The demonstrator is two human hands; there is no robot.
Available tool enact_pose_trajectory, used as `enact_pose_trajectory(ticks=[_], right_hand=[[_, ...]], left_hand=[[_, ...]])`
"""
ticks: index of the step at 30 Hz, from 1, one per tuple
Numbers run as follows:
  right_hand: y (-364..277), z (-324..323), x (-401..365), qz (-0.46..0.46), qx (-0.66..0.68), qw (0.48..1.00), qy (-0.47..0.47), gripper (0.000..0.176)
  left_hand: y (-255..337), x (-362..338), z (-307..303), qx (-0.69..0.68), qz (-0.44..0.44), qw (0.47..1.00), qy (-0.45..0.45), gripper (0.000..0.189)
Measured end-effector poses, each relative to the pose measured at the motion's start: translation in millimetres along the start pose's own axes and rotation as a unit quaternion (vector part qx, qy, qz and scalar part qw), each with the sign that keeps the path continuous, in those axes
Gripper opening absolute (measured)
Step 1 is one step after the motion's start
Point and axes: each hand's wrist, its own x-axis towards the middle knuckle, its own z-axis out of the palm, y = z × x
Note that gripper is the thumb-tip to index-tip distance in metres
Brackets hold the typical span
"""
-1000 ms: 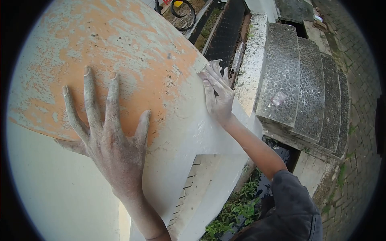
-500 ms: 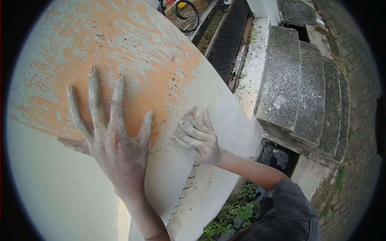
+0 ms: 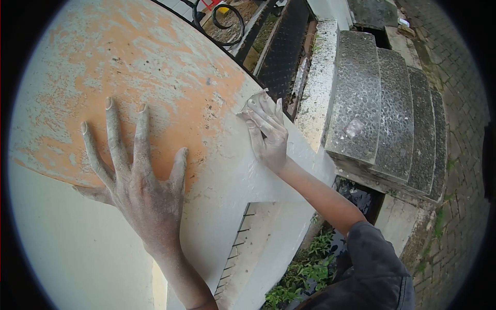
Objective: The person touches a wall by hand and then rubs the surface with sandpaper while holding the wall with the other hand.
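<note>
My left hand [image 3: 147, 186], coated in pale dust, lies with fingers spread on a wall top [image 3: 170, 67] of patchy orange and whitish paint. To its right, my right hand [image 3: 267, 132] presses a folded piece of sandpaper [image 3: 253, 106] against the whitish part of that surface, close to its far edge. The sandpaper's rough face is hidden, and only its pale, crumpled edges show around the fingers. Dust covers the right fingers too.
Black curled ironwork [image 3: 227, 26] rises behind the wall's far edge. Stone-chip steps [image 3: 356, 98] stand at the right, beside a brick-paved road [image 3: 460, 155]. Below lie green plants [image 3: 305, 263], dark drain water [image 3: 356, 194] and a slot lined with short spikes [image 3: 243, 243].
My right hand has slid up and away with the sandpaper, toward the wall's far edge. The left hand stays spread on the surface, a little lower in view as the camera shifts.
</note>
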Motion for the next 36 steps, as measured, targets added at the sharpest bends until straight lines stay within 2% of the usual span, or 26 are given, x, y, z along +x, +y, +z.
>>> enact_pose_trajectory(ticks=[1,4,5,8,10,12,13,17,20,23,26,29,32,35,36], right_hand=[[4.1,5.1,13.3,0.053,0.007,0.998,0.034,0.022],[-41.9,12.3,-23.2,0.055,0.077,0.995,0.023,0.022],[-54.9,5.3,-51.0,0.014,0.066,0.996,-0.064,0.022],[-36.5,-11.0,-57.5,-0.108,0.054,0.980,-0.158,0.017],[-10.1,0.8,-17.9,-0.021,0.026,0.998,-0.051,0.017],[-8.8,4.4,17.2,0.087,0.029,0.995,0.035,0.018],[-20.5,11.0,8.8,0.094,0.077,0.991,0.057,0.019],[-60.8,-9.9,-68.2,-0.052,0.052,0.983,-0.169,0.024],[-12.7,-1.5,-18.8,0.025,0.011,0.999,-0.038,0.024],[-13.4,10.4,20.2,0.109,0.078,0.989,0.063,0.023],[-53.8,-0.4,-47.7,0.036,0.060,0.995,-0.065,0.023],[-38.7,-12.4,-55.9,-0.062,0.046,0.986,-0.148,0.022],[-13.5,5.0,6.9,0.057,0.039,0.998,0.010,0.022],[-47.6,20.2,-3.2,0.111,0.079,0.989,0.064,0.020],[-60.6,12.7,-22.3,0.066,0.076,0.995,-0.009,0.020]], left_hand=[[0.0,-0.2,-0.1,0.003,-0.004,1.000,-0.006,0.076],[-2.2,-1.3,3.1,-0.006,0.006,1.000,0.011,0.075],[-2.3,-1.1,3.1,-0.005,0.004,1.000,0.010,0.075],[-1.1,-2.3,2.7,0.000,-0.002,1.000,0.005,0.075],[-2.4,-2.1,3.6,0.010,0.003,1.000,0.001,0.075],[-3.1,-2.3,3.9,0.006,0.005,1.000,-0.001,0.076],[-2.5,-2.1,3.3,0.003,0.002,1.000,0.000,0.076],[0.7,0.5,-0.9,-0.006,-0.008,1.000,-0.007,0.075],[-1.1,-1.8,1.0,-0.009,0.001,1.000,-0.003,0.075],[-1.1,-2.9,0.8,-0.007,0.000,1.000,-0.007,0.075],[0.1,-1.4,-1.3,-0.008,-0.008,1.000,-0.014,0.076],[0.4,-1.2,0.4,-0.009,-0.003,1.000,-0.001,0.076],[-0.7,-1.4,0.5,-0.008,0.003,1.000,-0.001,0.075],[-0.9,-1.1,-0.3,-0.013,-0.001,1.000,-0.009,0.074],[-2.2,-1.4,1.6,-0.023,0.002,1.000,-0.005,0.074]])
